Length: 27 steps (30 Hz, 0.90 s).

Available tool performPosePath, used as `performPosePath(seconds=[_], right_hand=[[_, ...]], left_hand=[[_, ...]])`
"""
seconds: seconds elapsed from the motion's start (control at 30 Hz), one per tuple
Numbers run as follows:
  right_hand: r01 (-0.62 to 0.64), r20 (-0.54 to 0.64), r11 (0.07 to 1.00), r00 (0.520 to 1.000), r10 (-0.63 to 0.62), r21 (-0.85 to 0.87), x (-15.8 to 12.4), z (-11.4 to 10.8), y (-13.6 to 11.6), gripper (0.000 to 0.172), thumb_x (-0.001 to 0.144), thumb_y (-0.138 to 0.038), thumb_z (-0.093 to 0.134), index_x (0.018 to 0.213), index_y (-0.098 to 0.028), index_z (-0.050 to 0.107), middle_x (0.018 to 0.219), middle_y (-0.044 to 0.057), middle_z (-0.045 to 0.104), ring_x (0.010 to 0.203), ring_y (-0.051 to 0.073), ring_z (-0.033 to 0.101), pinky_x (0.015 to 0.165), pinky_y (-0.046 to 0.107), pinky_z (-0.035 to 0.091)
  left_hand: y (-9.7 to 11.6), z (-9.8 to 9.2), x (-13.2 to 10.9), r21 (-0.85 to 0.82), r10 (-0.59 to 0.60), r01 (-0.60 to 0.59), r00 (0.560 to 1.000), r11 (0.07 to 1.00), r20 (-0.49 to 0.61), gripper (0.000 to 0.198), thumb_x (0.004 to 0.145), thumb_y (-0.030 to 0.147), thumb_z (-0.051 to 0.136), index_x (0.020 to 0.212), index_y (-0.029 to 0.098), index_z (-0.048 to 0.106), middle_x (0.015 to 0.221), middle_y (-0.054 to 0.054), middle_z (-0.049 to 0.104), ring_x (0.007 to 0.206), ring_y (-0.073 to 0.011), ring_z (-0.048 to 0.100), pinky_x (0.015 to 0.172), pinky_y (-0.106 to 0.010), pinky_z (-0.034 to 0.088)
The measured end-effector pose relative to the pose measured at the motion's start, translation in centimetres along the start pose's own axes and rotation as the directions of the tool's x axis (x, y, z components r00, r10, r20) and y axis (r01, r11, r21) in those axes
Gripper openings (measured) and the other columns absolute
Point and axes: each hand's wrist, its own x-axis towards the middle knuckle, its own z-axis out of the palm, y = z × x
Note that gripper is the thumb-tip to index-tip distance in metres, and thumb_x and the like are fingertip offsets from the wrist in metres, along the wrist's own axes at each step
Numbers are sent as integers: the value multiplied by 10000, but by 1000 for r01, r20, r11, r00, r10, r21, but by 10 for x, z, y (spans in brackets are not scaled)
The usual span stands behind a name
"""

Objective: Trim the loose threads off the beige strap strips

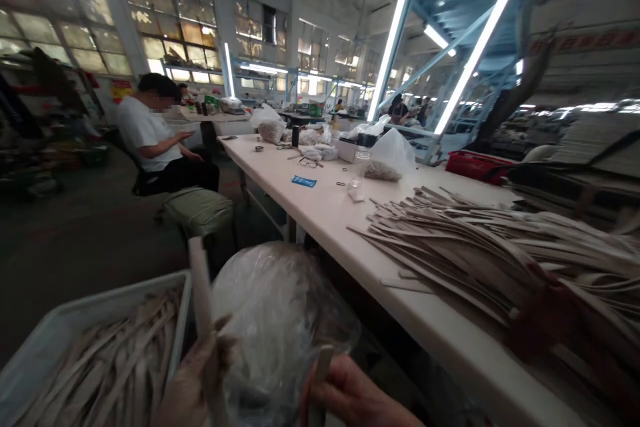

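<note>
My left hand (186, 383), low in the view and blurred, is closed around a beige strap (201, 280) that stands upright out of it. A frayed or bunched bit shows beside the fingers. To the right, my right hand (357, 392) pinches a narrow darker strap piece (320, 380) between thumb and fingers. Whether both pieces belong to one strap I cannot tell, as the lower parts run out of view. Behind my hands sits a large clear plastic bag (273, 307) with pale contents. A grey-white bin (63, 313) holding many loose straps (117, 360) stands at the left.
A long white table (320, 213) runs along the right, with a large heap of beige straps (465, 233) on it. Farther back are a blue packet (304, 181), glasses (309, 163) and bags of small parts (383, 170). A seated person (150, 127) is beside a green-covered stool (197, 210).
</note>
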Motion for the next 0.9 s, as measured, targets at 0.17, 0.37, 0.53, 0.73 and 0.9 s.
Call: performPosePath(seconds=[0.17, 0.37, 0.53, 0.73, 0.9], right_hand=[[75, -164, 981, 985, -46, 176, 41, -15, 8, 378, 952, -503, 559, 903, -184, 755, 1330, 103, 599, 1196, 272, 562, 1012, 401, 414], [200, -259, 928, 959, -118, 316, 75, -28, -4, 359, 908, -535, 613, 919, -206, 758, 1381, 93, 567, 1319, 281, 459, 1122, 441, 289], [231, -296, 914, 946, -132, 334, 78, -19, -18, 366, 922, -525, 588, 944, -206, 766, 1177, 81, 701, 1206, 272, 569, 1084, 418, 355], [196, -129, 980, 972, -197, -17, 79, 10, -26, 354, 961, -510, 507, 1044, -275, 759, 1207, 15, 689, 1197, 258, 572, 1051, 391, 402], [170, -210, 985, 963, -167, -3, 74, 10, -22, 311, 987, -428, 493, 977, -266, 758, 1197, 44, 697, 1280, 287, 509, 1119, 447, 328]], left_hand=[[-32, 8, -24, 229, -128, 58, 943, 972, 307, 583, 685, 575, 759, 1082, 148, 724, 719, -52, 697, 613, -146, 582, 622, -246, 469], [-61, 5, -22, 381, -264, 87, 857, 920, 442, 554, 737, 614, 692, 1089, 188, 727, 678, -42, 691, 571, -135, 572, 560, -225, 404], [-50, 3, -25, 441, -252, 42, 868, 897, 429, 497, 758, 595, 672, 1092, 232, 734, 861, -55, 739, 809, -226, 658, 793, -310, 507], [-25, 40, -22, 377, 9, -172, 918, 910, 396, 419, 741, 521, 704, 1033, 222, 733, 1017, -61, 729, 1063, -322, 617, 964, -378, 458], [-32, 50, -24, 401, -66, -153, 873, 903, 483, 348, 847, 465, 580, 823, 150, 726, 797, -62, 724, 803, -233, 649, 810, -325, 476]])
